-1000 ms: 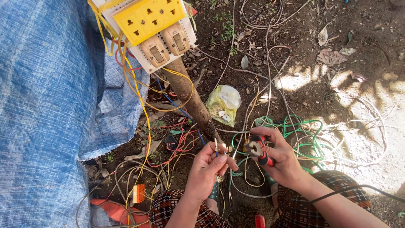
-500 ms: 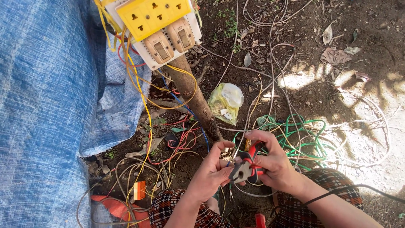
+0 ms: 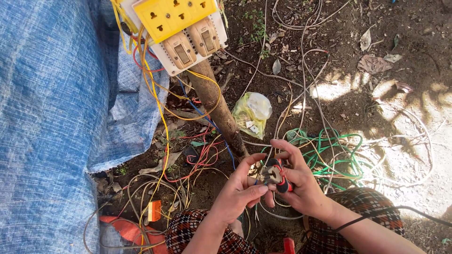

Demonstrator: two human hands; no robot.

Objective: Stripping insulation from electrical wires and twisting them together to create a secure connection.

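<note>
Both hands are bunched tight around a small pair of red-handled pliers (image 3: 275,175), low in the middle of the scene, just above the person's knees in checked cloth. The right hand (image 3: 301,186) is clamped around the red and black handles, fingers curled over the top and wrist bent inward. The left hand (image 3: 240,190) comes in from the near left with thumb and fingertips pinched together right at the metal nose of the tool, apparently on a thin wire end, though the wire itself is too small to make out for sure. Looks like the step in hand is stripping or crimping a wire end; the next move would want a steady squeeze with the right while the left keeps the strand from slipping, and a careful pull so the strand doesn't snap. Both forearms rise from the near edge and angle toward each other. Just far of the hands there's a coil of green wire (image 3: 336,153) on the dirt, a wooden post (image 3: 219,110) leaning to the far left with a yellow socket board (image 3: 181,23) on top, a crumpled plastic bag (image 3: 252,113) beside it, and a blue tarp (image 3: 52,117) filling the left.
</note>
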